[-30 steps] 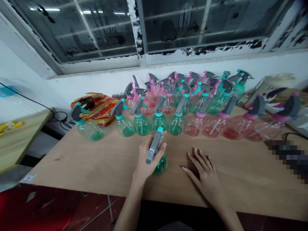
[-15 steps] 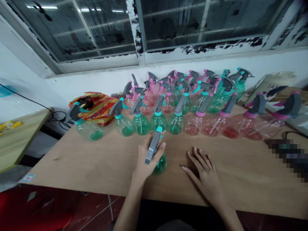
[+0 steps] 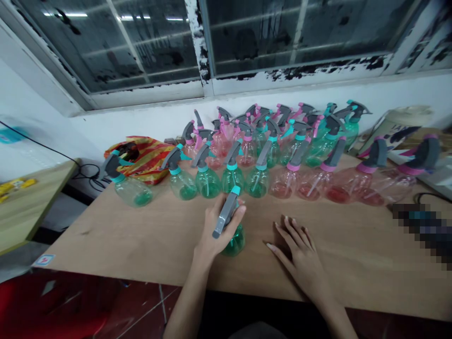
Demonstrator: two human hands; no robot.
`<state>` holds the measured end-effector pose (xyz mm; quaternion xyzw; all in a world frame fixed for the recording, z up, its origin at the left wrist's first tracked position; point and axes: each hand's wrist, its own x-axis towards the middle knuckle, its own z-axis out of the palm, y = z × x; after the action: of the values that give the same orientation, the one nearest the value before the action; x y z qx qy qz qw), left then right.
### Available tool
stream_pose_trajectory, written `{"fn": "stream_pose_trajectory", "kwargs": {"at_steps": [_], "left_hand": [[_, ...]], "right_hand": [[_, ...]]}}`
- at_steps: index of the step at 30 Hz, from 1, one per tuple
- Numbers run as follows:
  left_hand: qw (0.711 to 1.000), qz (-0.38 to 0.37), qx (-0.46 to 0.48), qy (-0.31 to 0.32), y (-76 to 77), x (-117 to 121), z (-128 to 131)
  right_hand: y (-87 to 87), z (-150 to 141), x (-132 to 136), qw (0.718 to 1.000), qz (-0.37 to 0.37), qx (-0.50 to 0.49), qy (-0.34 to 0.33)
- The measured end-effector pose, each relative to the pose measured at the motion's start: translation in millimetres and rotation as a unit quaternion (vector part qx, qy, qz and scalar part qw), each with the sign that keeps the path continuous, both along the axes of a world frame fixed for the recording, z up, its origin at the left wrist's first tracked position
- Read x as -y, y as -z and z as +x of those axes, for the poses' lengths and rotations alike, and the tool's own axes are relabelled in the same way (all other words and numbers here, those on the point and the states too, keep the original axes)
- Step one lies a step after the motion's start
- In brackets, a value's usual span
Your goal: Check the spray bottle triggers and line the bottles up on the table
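Observation:
My left hand [image 3: 215,230] is wrapped around the neck and trigger of a green spray bottle [image 3: 235,244], which stands upright on the wooden table [image 3: 141,245]. Its grey head with a turquoise nozzle points away from me; the trigger itself is hidden by my fingers. To the right, my right hand [image 3: 302,254] lies flat on the tabletop, fingers spread, holding nothing. Just beyond my hands runs a row of spray bottles, green ones such as the green bottle [image 3: 207,182] on the left and pink ones such as the pink bottle [image 3: 282,184] on the right.
Several more pink and green spray bottles crowd behind the row, below the window [image 3: 134,42]. A red-and-yellow plastic bag [image 3: 150,157] lies at the back left. At the right are a beige bag-like object [image 3: 393,127] and a pixelated dark item [image 3: 423,230]. A red chair [image 3: 52,306] stands lower left.
The grey spray head in my left hand shifts very slightly, and my fingers on it move a little. My right hand and the other bottles stay in place.

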<state>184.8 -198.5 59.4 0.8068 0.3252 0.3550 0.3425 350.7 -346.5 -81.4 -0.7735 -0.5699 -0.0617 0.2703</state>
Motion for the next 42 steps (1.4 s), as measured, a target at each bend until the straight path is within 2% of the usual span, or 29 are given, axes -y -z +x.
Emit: {"fn": "stream_pose_trajectory", "kwargs": {"at_steps": [5, 9, 13, 18, 21, 25, 27, 29, 33, 37, 42], "left_hand": [[0.999, -0.017, 0.016, 0.039, -4.6, 1, -1], [0.998, -0.036, 0.029, 0.044, -0.8, -2, -6], [1.0, -0.002, 0.01, 0.028, 7.5, -2, -15], [0.998, -0.021, -0.062, -0.012, 16.3, 5, -30], [0.997, -0.026, -0.069, -0.008, 12.2, 11, -40], [0.997, 0.002, -0.074, -0.025, 3.2, 8, -65], [0.995, 0.014, -0.075, -0.059, 3.2, -1, -84], [0.991, 0.029, -0.062, -0.119, 6.9, -15, -106], [0.975, 0.009, -0.019, -0.221, 16.2, -57, -147], [0.972, 0.009, 0.007, -0.234, 19.4, -104, -164], [0.971, 0.03, 0.025, -0.238, 22.7, -153, -164]], "right_hand": [[1.8, 0, 0, 1.0, 0.01, -0.005, -0.001], [2.8, 0, 0, 1.0, 0.01, -0.006, -0.007], [3.1, 1, 0, 1.0, 0.016, -0.011, -0.007], [2.9, 1, 0, 1.0, 0.016, -0.012, -0.008], [4.1, 2, 1, 1.0, 0.011, -0.011, -0.01], [7.2, 2, 3, 1.0, 0.019, -0.008, -0.011], [9.2, 3, 3, 1.0, 0.024, -0.006, -0.012], [11.5, 4, 4, 1.0, 0.025, -0.002, -0.014], [17.3, 7, 5, 0.999, 0.026, 0.012, -0.017], [21.5, 9, 6, 0.999, 0.027, 0.018, -0.017], [23.0, 11, 6, 0.999, 0.031, 0.032, -0.027]]}}
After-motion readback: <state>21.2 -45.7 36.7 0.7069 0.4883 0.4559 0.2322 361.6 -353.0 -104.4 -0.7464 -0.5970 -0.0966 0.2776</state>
